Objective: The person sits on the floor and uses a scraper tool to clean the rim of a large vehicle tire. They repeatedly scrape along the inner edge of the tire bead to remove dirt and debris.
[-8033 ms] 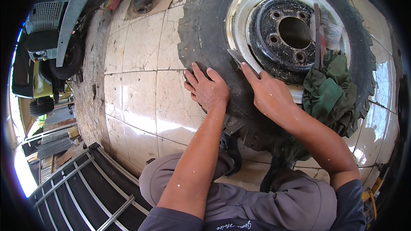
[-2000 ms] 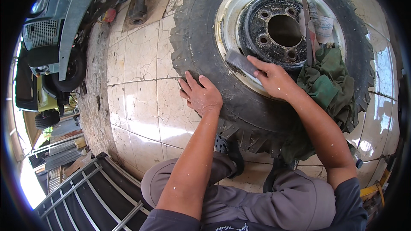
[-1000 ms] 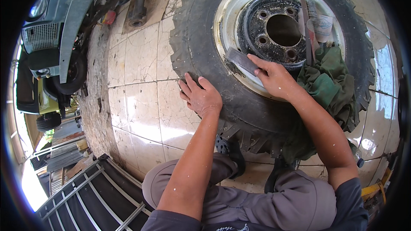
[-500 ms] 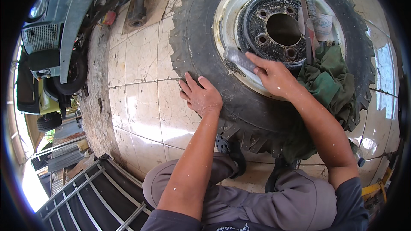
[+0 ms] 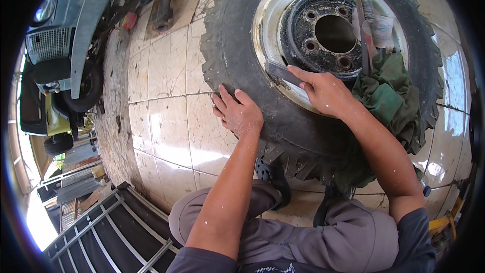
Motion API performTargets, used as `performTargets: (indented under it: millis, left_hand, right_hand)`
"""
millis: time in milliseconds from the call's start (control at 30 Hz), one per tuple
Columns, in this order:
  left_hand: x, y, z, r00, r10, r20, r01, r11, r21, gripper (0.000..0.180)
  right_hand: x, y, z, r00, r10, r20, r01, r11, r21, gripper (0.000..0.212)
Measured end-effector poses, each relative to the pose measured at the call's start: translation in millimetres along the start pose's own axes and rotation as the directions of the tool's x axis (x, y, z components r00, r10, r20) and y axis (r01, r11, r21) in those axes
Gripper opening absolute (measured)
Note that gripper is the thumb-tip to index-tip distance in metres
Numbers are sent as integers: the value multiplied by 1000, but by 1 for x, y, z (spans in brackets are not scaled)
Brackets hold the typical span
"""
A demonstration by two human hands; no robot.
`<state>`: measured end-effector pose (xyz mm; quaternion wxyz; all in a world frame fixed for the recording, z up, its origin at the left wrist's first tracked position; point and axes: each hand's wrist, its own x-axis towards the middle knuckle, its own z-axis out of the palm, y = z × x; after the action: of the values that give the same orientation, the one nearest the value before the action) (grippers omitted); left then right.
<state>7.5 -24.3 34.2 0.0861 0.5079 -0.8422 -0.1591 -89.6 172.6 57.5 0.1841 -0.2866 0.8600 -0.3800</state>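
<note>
My right hand [image 5: 327, 91] grips a flat grey blade-like tool [image 5: 284, 73], index finger stretched along it. Its far end meets the whitish wheel rim [image 5: 261, 45] at the near left; motion and the small size hide its exact kind. The rim sits in a big black tyre [image 5: 235, 45] that lies flat, with a black hub disc [image 5: 323, 60] at its middle. Fingers apart, my left hand [image 5: 238, 112] rests against the tyre's left edge and holds nothing. Close to my right forearm, a crumpled green cloth [image 5: 389, 93] is draped over the rim and tyre.
A wire brush [image 5: 364, 30] and a clear plastic cup [image 5: 383, 31] lie on the rim's right side. Cracked cream tiles [image 5: 164, 81] surround the tyre. At the left are parked vehicles [image 5: 53, 45] and a metal-barred frame [image 5: 113, 222]; a metal part [image 5: 162, 10] lies at the back.
The grey tool in my right hand has tilted and shows a darker, narrower side. Both hands stay almost in place, the left one still against the tyre.
</note>
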Motion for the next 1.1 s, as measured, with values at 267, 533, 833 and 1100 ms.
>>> performTargets:
  millis: [267,533,833,1100]
  left_hand:
    - [-1,-1,-1,1000,-4,2,4,1000,6,61]
    - [1,-2,-2,1000,4,2,-4,1000,5,61]
    - [0,0,-4,999,7,38,-7,1000,-13,61]
    - [1,0,-5,999,3,45,-2,1000,-13,62]
  right_hand:
    - [-2,-11,-6,996,52,69,-52,999,3,45]
    - [-1,-7,-17,998,-64,-28,64,998,-10,36]
    - [6,8,-3,989,36,146,-70,970,233,36]
    - [15,-4,-29,958,14,288,-42,995,91,37]
